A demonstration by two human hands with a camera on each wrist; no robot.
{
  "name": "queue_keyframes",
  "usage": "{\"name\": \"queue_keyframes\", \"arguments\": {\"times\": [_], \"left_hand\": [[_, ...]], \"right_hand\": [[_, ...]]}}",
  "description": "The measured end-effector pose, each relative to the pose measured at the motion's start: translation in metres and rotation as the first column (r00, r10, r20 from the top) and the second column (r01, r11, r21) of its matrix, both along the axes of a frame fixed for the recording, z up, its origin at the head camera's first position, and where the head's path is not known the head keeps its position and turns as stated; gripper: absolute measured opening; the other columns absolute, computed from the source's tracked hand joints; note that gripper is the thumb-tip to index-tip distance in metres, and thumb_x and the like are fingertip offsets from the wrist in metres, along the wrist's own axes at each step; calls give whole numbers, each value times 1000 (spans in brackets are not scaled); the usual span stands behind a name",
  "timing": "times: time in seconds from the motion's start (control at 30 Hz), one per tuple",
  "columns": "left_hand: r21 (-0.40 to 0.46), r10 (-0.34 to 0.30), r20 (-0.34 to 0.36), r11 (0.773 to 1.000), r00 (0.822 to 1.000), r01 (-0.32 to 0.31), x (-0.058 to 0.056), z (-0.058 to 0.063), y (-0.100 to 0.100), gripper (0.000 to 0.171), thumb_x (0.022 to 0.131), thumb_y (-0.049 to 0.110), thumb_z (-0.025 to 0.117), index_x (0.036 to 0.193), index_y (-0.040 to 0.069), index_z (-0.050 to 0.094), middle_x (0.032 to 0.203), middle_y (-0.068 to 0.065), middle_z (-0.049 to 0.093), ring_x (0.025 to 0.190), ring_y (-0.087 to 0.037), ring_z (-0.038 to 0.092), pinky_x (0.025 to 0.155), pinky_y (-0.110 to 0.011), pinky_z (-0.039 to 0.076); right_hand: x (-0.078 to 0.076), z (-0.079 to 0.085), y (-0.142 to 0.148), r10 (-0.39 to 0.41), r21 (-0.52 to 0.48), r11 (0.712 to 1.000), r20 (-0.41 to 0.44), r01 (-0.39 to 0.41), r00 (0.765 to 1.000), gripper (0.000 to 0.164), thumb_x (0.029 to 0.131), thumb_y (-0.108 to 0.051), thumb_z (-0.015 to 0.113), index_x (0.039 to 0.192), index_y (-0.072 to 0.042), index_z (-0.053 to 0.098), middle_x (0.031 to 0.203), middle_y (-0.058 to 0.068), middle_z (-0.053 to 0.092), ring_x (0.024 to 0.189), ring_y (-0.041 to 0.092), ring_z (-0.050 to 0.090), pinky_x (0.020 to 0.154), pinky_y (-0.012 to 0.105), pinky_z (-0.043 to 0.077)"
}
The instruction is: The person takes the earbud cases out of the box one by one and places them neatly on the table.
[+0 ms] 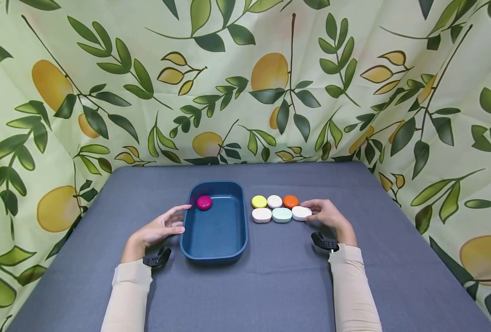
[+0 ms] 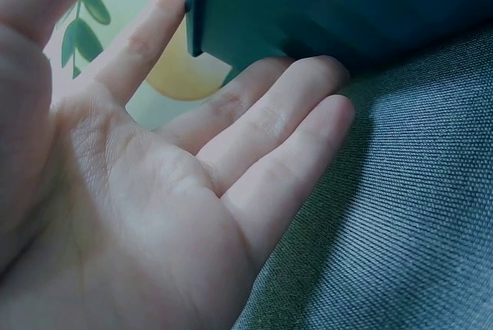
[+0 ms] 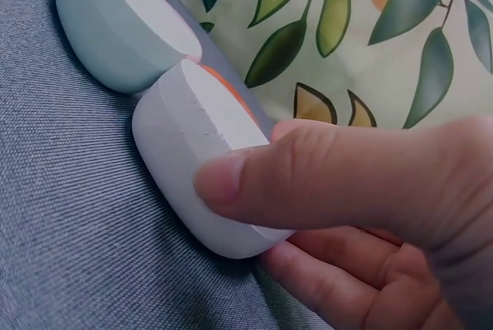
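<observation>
My right hand (image 1: 326, 214) pinches a white oval soap bar (image 3: 208, 141) at its right end, thumb on the near side and fingers behind. The bar is at the front right of a cluster on the table. Beside it lie a pale aqua oval bar (image 1: 281, 215) and a pinkish-white oval bar (image 1: 262, 215). Behind are round pieces in yellow (image 1: 259, 201), white (image 1: 275, 201) and orange (image 1: 290, 201). My left hand (image 1: 162, 228) rests against the left side of a blue bin (image 1: 216, 258), its fingers loosely extended. A magenta round piece (image 1: 204, 202) lies in the bin's far left corner.
Grey cloth covers the table (image 1: 270, 295). A curtain (image 1: 228, 83) printed with leaves and fruit hangs behind the table and along its sides. Each wrist wears a black camera mount, such as the left mount (image 1: 157, 258).
</observation>
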State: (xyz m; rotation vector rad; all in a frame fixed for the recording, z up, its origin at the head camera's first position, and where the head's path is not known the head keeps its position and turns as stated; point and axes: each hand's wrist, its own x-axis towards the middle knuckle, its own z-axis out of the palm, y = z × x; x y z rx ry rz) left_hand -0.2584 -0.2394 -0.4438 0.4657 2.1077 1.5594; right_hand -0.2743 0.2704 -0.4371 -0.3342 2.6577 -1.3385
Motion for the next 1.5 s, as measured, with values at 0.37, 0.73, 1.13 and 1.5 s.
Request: {"name": "queue_keyframes", "arguments": {"times": [0.37, 0.73, 1.13, 1.5], "left_hand": [[0, 2, -2, 1000, 1000, -2, -1, 0, 1, 76, 91, 22, 66, 152, 13, 21, 152, -29, 31, 135, -40, 43, 110, -54, 41], [-6, 14, 4, 1000, 1000, -14, 1, 1, 1, 77, 90, 24, 66, 152, 14, 21, 153, -29, 28, 138, -45, 37, 111, -58, 37], [-5, 11, -4, 1000, 1000, -11, 2, 0, 0, 77, 91, 22, 65, 152, 13, 20, 152, -29, 30, 136, -43, 40, 111, -56, 38], [-4, 3, -15, 1000, 1000, -3, 1, 0, 1, 75, 92, 21, 64, 152, 13, 20, 153, -29, 28, 138, -46, 36, 112, -60, 35]], "right_hand": [[-2, -3, 7, 81, -150, 985, -55, -88, 995, 49, 74, -10, 81, 117, 7, 64, 113, 22, 70, 94, 5, 66, 78, 14, 52], [3, 21, -10, -72, -12, 997, -72, 72, 995, 46, 83, -9, 73, 122, 11, 59, 124, 31, 62, 114, 43, 62, 90, 35, 56], [0, 27, -48, -63, -44, 997, -86, 59, 994, 41, 88, -12, 68, 122, 10, 60, 115, 29, 67, 102, 33, 69, 77, 18, 54], [3, 40, -97, 93, -52, 994, -124, -100, 988, 36, 88, -13, 69, 118, 7, 64, 113, 24, 70, 100, 29, 69, 81, 27, 55]]}}
